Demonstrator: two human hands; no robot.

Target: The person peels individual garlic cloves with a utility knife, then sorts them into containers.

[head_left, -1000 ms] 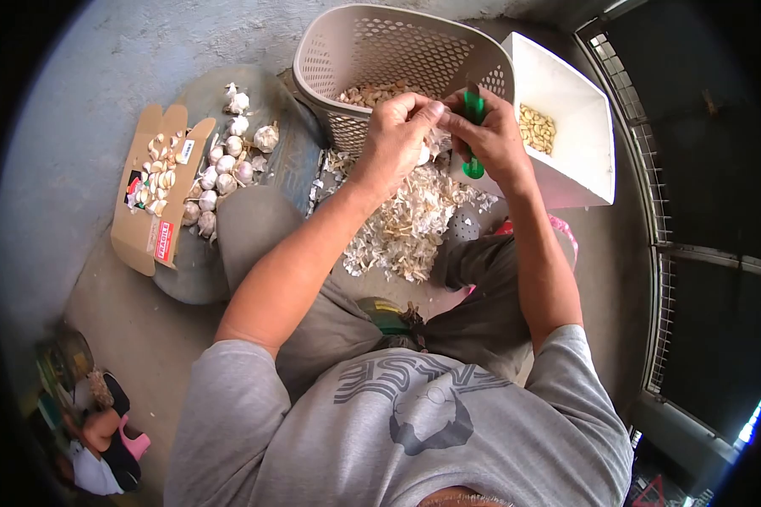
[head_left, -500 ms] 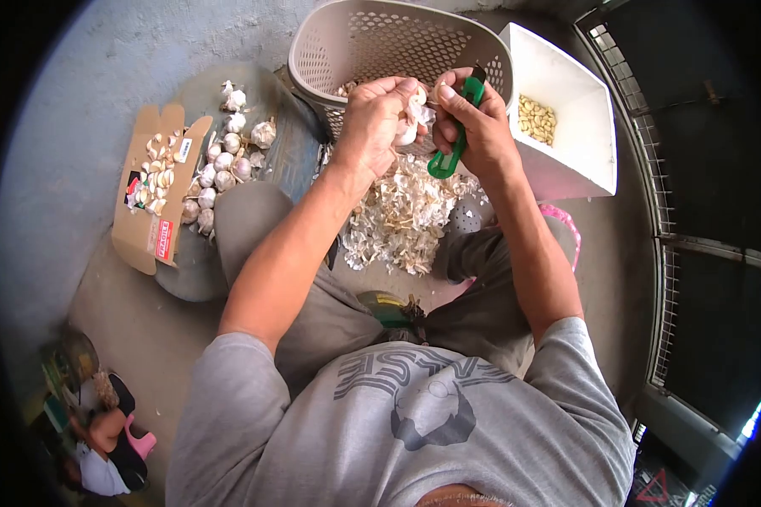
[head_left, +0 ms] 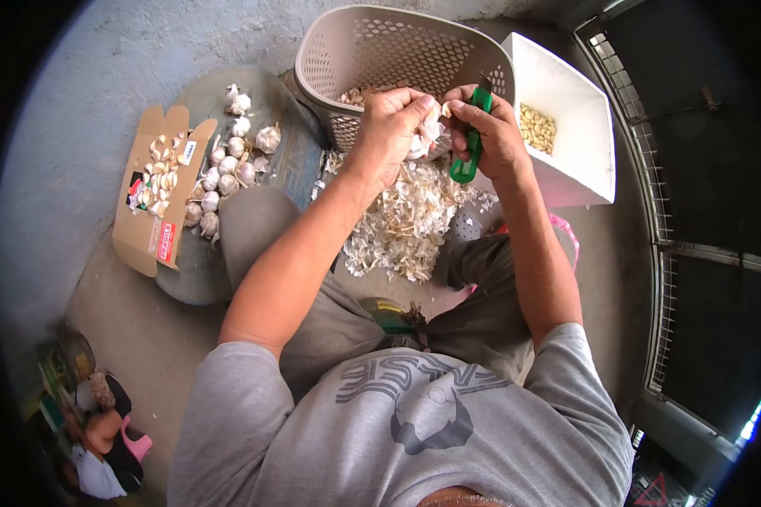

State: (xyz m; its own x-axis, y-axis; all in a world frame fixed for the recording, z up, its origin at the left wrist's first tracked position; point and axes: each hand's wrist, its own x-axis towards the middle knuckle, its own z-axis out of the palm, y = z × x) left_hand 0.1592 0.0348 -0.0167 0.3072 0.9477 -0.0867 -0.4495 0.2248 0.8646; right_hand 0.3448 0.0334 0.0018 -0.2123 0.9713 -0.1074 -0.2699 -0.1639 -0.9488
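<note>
My left hand (head_left: 395,127) is closed around a partly peeled garlic bulb (head_left: 427,135), its papery skin hanging loose below the fingers. My right hand (head_left: 492,135) grips a green box cutter (head_left: 468,160), blade end up, against the palm. Its thumb and forefinger meet at the bulb's edge, by a small pale piece of garlic (head_left: 446,109). Both hands are close together in front of the perforated basket (head_left: 313,63). Below them a heap of garlic skins (head_left: 402,224) covers the floor between my legs.
At left, whole garlic bulbs (head_left: 228,166) lie on a round grey surface (head_left: 196,272) beside a cardboard box (head_left: 135,241) holding loose cloves (head_left: 162,179). A white box (head_left: 588,127) at right contains peeled cloves (head_left: 537,128). Another person (head_left: 106,431) is at the lower left.
Both hands have shifted slightly right and down with the bulb and cutter. The right thumb and forefinger have closed in at the bulb's edge.
</note>
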